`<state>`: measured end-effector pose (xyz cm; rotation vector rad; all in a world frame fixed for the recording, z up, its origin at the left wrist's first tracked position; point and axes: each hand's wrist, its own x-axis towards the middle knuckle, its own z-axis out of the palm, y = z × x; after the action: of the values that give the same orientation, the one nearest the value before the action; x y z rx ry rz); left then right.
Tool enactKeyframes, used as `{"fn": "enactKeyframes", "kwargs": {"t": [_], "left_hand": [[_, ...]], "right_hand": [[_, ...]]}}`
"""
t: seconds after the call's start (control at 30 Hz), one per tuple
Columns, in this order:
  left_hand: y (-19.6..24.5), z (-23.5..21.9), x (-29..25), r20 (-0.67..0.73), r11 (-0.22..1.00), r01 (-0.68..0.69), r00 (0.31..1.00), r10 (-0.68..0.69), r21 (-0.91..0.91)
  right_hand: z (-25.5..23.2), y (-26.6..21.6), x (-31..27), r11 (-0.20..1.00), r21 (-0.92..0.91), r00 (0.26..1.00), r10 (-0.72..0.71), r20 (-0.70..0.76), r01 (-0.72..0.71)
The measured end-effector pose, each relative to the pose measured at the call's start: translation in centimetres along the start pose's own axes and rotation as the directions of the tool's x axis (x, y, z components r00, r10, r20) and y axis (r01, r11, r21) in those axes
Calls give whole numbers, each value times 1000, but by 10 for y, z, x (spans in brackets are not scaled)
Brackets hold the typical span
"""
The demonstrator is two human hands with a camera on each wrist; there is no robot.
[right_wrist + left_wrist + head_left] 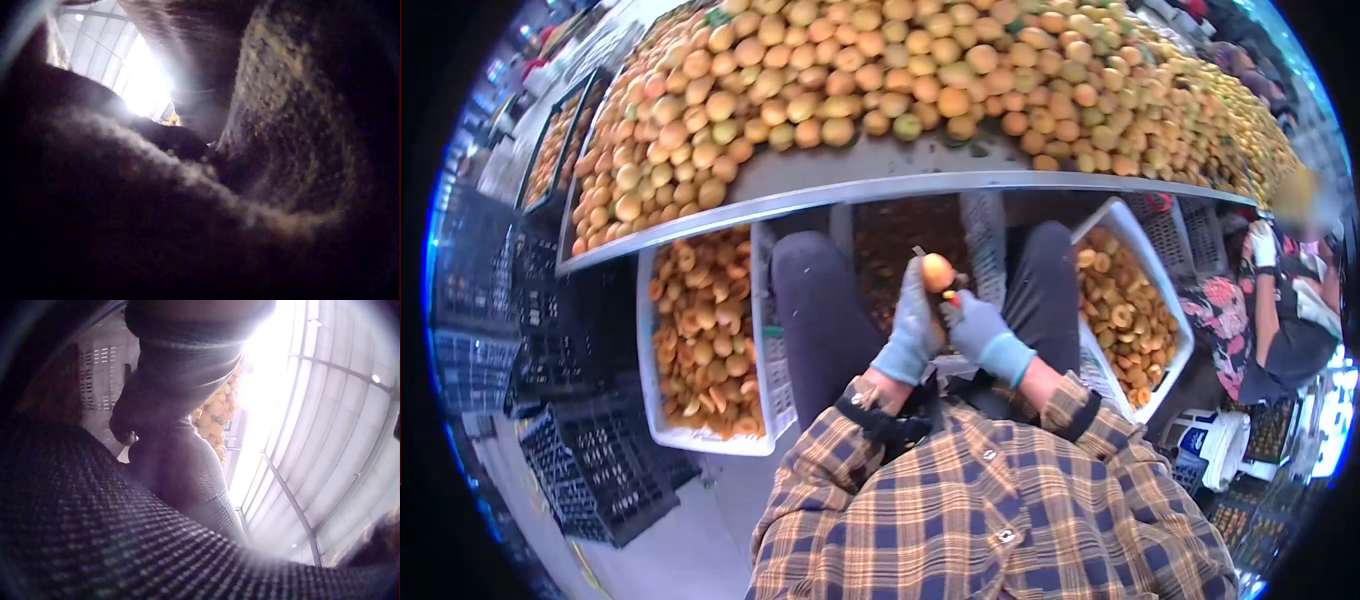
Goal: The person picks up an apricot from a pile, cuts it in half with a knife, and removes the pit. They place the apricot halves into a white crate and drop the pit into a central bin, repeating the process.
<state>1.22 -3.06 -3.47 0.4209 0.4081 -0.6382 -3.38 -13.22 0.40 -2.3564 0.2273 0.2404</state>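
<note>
Plaid sleeves (960,500) lie nearest; above them my left hand (912,330) closes its grip around one apricot (937,271). My right hand (980,325) touches beside it, grip unclear.

The person wears a brown-and-navy plaid shirt, dark trousers, black wrist straps and blue-grey knit gloves.

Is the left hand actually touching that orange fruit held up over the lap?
Touching. In the head view the gloved left hand wraps its fingers around the lower part of the orange fruit, with no gap between glove and fruit.
</note>
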Motion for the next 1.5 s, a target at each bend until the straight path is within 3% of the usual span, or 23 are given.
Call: {"fn": "enactKeyframes", "kwargs": {"t": [0.07,0.2,0.27,0.3,0.33,0.4,0.5,0.67,0.8,0.83,0.87,0.9,1.07,1.13,1.17,1.2,1.27,1.3,1.33,1.37,1.4,1.47,1.5], "left_hand": [[-1,-5,-2,6,991,-110,994,110,80],[13,-2,-7,-9,999,-28,1000,28,-34],[1,29,-40,286,821,-473,874,392,321],[-2,43,-47,299,764,-507,859,415,398],[6,41,-50,509,989,-116,859,56,88],[11,54,-52,265,940,284,907,-327,187],[9,26,-34,62,839,225,954,-293,496],[-1,30,-45,6,854,156,983,-183,496],[0,1,-29,190,840,192,926,-327,508],[-8,5,-27,118,876,96,978,-171,473],[-12,6,-25,35,894,-4,999,-13,447],[-10,7,-28,31,904,-30,999,19,426],[-4,-11,-14,135,883,-186,981,140,431],[-4,-1,-17,30,811,-269,954,298,520],[-9,-9,-13,193,451,-436,851,489,779],[-7,5,-22,344,288,-536,786,514,794],[-13,-11,-6,376,309,-600,746,549,738],[-4,12,-24,229,654,-440,894,385,616],[4,35,-42,123,891,-189,981,151,412],[4,29,-32,-32,958,-130,989,143,257],[12,31,-34,67,985,-122,991,114,126],[13,35,-33,16,997,-75,997,75,-28],[15,-9,-9,243,988,58,970,-22,-142]], "right_hand": [[-5,10,-3,994,18,993,-108,40,107],[-62,-10,-37,975,-193,983,-76,164,108],[-82,-24,-38,969,-187,987,-158,17,158],[-85,-23,-32,949,-182,962,-269,-44,257],[-85,-21,-26,916,-187,920,-377,-105,354],[-85,-12,-14,902,-204,912,-402,-77,381],[-90,-9,-9,855,-241,883,-469,24,460],[-97,-12,-10,813,-213,839,-539,75,542],[-90,-17,-13,907,-113,910,-390,139,406],[-77,-14,-10,904,-114,906,-392,162,412],[-57,-5,-6,898,-52,898,-439,-22,437],[-43,-6,-4,884,8,865,-456,-209,467],[-12,-12,1,914,294,944,-205,-258,279],[-1,-10,6,752,629,959,-19,-282,199],[-2,-7,15,393,919,980,174,-94,18],[-17,-19,15,284,955,952,306,-10,-81],[-4,1,26,280,960,971,229,-62,-5],[-16,-2,19,252,949,951,286,115,-191],[-30,-1,13,240,956,955,280,100,-170],[-42,1,8,150,966,976,86,198,-209],[-53,0,3,75,959,952,-121,280,-273],[-47,-6,1,215,933,934,-149,324,-289],[-20,-1,9,567,813,983,-182,-32,131]]}}
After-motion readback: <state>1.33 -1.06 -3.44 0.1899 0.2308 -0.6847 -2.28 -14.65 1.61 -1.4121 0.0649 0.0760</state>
